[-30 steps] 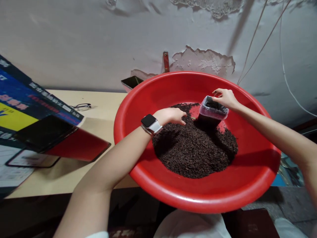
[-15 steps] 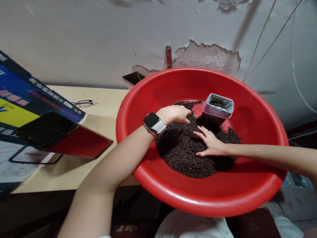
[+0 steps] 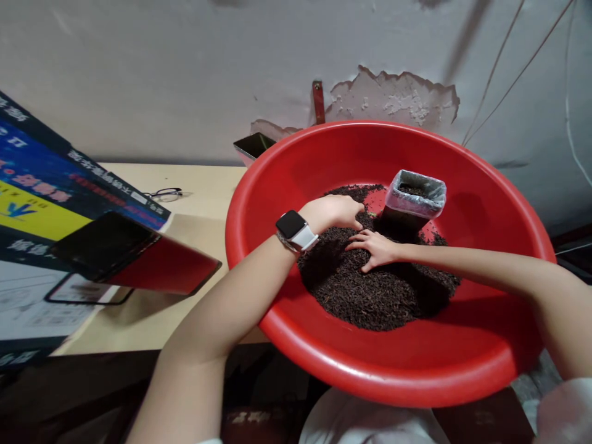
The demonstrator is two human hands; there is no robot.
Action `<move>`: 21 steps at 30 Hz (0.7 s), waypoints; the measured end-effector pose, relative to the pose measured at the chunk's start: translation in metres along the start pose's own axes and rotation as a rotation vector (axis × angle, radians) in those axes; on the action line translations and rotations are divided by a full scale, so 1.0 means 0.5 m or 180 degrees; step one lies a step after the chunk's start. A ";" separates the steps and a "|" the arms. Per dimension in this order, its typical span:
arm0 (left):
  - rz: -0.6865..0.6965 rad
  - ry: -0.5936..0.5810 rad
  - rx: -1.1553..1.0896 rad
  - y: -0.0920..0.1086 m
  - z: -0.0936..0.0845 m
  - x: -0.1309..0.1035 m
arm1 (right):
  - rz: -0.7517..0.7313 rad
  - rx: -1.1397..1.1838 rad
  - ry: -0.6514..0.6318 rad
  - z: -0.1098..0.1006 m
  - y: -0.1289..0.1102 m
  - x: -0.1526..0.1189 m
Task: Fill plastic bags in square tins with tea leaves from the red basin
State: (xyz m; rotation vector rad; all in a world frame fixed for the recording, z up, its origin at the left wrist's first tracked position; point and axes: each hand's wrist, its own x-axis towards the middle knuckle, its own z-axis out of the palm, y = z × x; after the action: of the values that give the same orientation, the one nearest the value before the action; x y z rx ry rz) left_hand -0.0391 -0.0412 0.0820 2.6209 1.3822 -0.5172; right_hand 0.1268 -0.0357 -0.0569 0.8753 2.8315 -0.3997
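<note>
A grey wall (image 3: 194, 80), its paint peeled behind the work, backs a pale bench (image 3: 203, 185). A wide red basin (image 3: 407, 376) covers the bench's right part and overhangs its near edge; what bears that side cannot be told. Its broad, sloping sides probably serve to catch strays. At the left stands a printed box (image 3: 41, 222) in navy, blue and yellow, with white and pink Chinese-looking characters and a blue emblem on the yellow band, too slanted and soft to read with confidence. The dark pile (image 3: 374, 302) of small, short pieces lies loose on the basin floor. Before the printed box sits a red-sided case (image 3: 166, 268) with a black top, no lettering legible on it. Inside the basin, beyond the pile and to its right, stands a lined container (image 3: 407, 213), clear film folded over its rim, likely to keep the contents off the walls, with dark pieces inside; neither hand touches it. The right hand (image 3: 377, 248) lies on the pile with its fingers spread wide, gripping nothing visible. The left hand (image 3: 340, 211) is bent down just beside it, thumb and fingers narrowly apart, seemingly to gather or steady pieces. A watch (image 3: 296, 230), screen dark, circles that wrist. Glasses (image 3: 167, 194) rest on the bench.
</note>
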 end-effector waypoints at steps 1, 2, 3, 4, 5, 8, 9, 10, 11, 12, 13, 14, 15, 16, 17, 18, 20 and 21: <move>-0.0004 0.0012 -0.0004 -0.001 0.002 0.002 | 0.0002 -0.0023 0.0013 0.001 -0.002 -0.005; -0.0004 0.0028 -0.0011 -0.002 0.003 0.003 | 0.0015 -0.0050 0.0003 0.000 -0.006 -0.010; 0.0000 0.0039 -0.0021 -0.003 0.003 0.003 | 0.0035 -0.0078 -0.0020 -0.001 -0.009 -0.013; -0.0003 0.0039 -0.0030 -0.004 0.003 0.003 | 0.0055 -0.0110 -0.0045 -0.003 -0.013 -0.017; -0.0007 0.0029 -0.0040 -0.004 0.002 0.002 | 0.0072 -0.0139 -0.0068 -0.006 -0.018 -0.019; -0.0045 -0.0019 -0.0063 -0.004 -0.003 -0.002 | 0.0098 -0.0176 -0.0098 -0.015 -0.030 -0.026; -0.0056 -0.0027 -0.0066 -0.004 -0.004 -0.003 | 0.0112 -0.0158 -0.0091 -0.018 -0.033 -0.029; -0.0065 -0.0028 -0.0063 -0.003 -0.004 -0.003 | 0.0141 -0.0120 -0.0078 -0.021 -0.036 -0.032; -0.0071 -0.0028 -0.0058 -0.003 -0.004 -0.002 | 0.0181 -0.0054 -0.0053 -0.024 -0.038 -0.035; -0.0073 -0.0025 -0.0052 -0.004 -0.003 -0.001 | 0.0228 0.0040 -0.0013 -0.026 -0.039 -0.039; -0.0071 -0.0028 -0.0049 -0.005 -0.001 0.001 | 0.0276 0.0158 0.0040 -0.029 -0.040 -0.044; -0.0064 -0.0033 -0.0051 -0.006 0.001 0.002 | 0.0318 0.0291 0.0104 -0.031 -0.041 -0.049; -0.0048 -0.0040 -0.0058 -0.008 0.003 0.004 | 0.0354 0.0435 0.0178 -0.034 -0.041 -0.054; -0.0030 -0.0049 -0.0066 -0.009 0.005 0.005 | 0.0387 0.0579 0.0267 -0.036 -0.041 -0.060; -0.0012 -0.0062 -0.0072 -0.011 0.006 0.007 | 0.0418 0.0714 0.0365 -0.040 -0.041 -0.066; 0.0003 -0.0072 -0.0070 -0.012 0.007 0.008 | 0.0451 0.0839 0.0476 -0.044 -0.040 -0.073; 0.0017 -0.0083 -0.0051 -0.013 0.007 0.009 | 0.0491 0.1060 0.0761 -0.059 -0.038 -0.085; 0.0013 -0.0091 -0.0039 -0.014 0.007 0.009 | 0.0497 0.1161 0.0929 -0.070 -0.036 -0.092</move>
State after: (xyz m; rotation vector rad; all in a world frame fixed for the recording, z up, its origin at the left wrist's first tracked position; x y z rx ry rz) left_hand -0.0432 -0.0347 0.0774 2.5957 1.3670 -0.5417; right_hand 0.1518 -0.0638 -0.0095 1.3112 2.9670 -0.8490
